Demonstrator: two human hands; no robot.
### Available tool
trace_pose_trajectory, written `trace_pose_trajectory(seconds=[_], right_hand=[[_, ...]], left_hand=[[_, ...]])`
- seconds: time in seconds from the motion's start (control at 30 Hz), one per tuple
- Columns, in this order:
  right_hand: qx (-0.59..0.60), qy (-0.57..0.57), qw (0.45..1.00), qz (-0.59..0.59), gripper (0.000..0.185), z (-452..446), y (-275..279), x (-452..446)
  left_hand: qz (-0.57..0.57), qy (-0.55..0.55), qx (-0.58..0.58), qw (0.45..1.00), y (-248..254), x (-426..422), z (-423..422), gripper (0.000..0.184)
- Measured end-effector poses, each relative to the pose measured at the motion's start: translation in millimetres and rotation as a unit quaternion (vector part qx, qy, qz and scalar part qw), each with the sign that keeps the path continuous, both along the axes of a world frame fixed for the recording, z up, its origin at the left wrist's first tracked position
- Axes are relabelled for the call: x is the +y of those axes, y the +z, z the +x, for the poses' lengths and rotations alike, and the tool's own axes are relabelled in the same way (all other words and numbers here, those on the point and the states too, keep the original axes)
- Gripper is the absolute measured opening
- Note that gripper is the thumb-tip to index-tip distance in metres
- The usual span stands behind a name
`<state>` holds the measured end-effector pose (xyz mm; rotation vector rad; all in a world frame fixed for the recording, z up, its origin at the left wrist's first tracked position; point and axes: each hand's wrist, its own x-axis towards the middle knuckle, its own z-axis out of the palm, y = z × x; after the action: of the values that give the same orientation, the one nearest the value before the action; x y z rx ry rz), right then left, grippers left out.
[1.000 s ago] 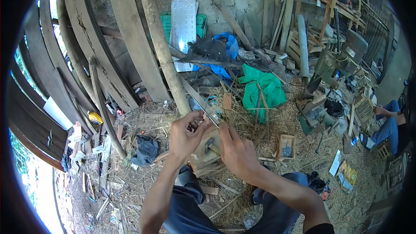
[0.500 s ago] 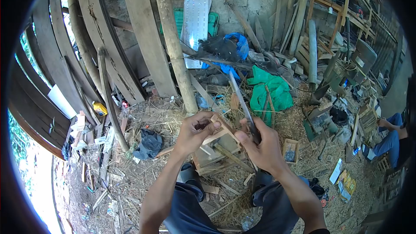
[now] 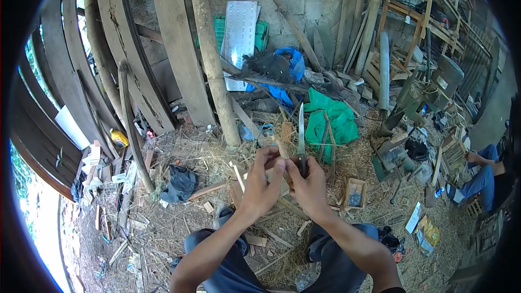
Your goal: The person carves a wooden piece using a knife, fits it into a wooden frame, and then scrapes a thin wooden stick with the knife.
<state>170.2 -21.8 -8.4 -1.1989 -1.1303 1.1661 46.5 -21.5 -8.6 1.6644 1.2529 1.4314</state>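
My left hand (image 3: 262, 187) pinches a thin pale wooden strip (image 3: 279, 145) between thumb and fingers. Closed around the dark handle of a knife (image 3: 301, 130), my right hand (image 3: 308, 189) holds its blade pointing up and away from me. Both hands are close together in front of my knees, and the right fingertips come up against the strip. Another light wooden piece (image 3: 237, 176) shows just left of my left hand; whether it joins the strip, I cannot tell.
Straw and wood scraps litter the ground. A small wooden box (image 3: 355, 193) stands to the right, near a green plastic sheet (image 3: 332, 119). A black plastic bag (image 3: 179, 183) lies left. A wooden pole (image 3: 209, 59) rises ahead. Another person's legs (image 3: 480, 184) are at far right.
The knife has swung from leaning left to nearly upright. Both hands have drawn closer together and a little lower, and the wooden strip now points up and away.
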Motion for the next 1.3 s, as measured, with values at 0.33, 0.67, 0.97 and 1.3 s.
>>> trace_pose_trajectory(seconds=[0.33,0.67,0.97,1.3], right_hand=[[-0.295,-0.013,0.883,0.365,0.021,32,18,1],[-0.389,-0.010,0.840,0.378,0.022,32,17,16],[-0.362,-0.022,0.864,0.349,0.026,30,19,16],[-0.373,-0.015,0.848,0.377,0.026,37,15,23]], left_hand=[[-0.101,-0.160,-0.203,0.961,-1,14,-31,0.041],[-0.089,-0.212,-0.155,0.961,-2,6,-33,0.044],[-0.058,-0.203,-0.181,0.960,2,9,-32,0.051],[-0.102,-0.209,-0.255,0.939,6,8,-34,0.059]])
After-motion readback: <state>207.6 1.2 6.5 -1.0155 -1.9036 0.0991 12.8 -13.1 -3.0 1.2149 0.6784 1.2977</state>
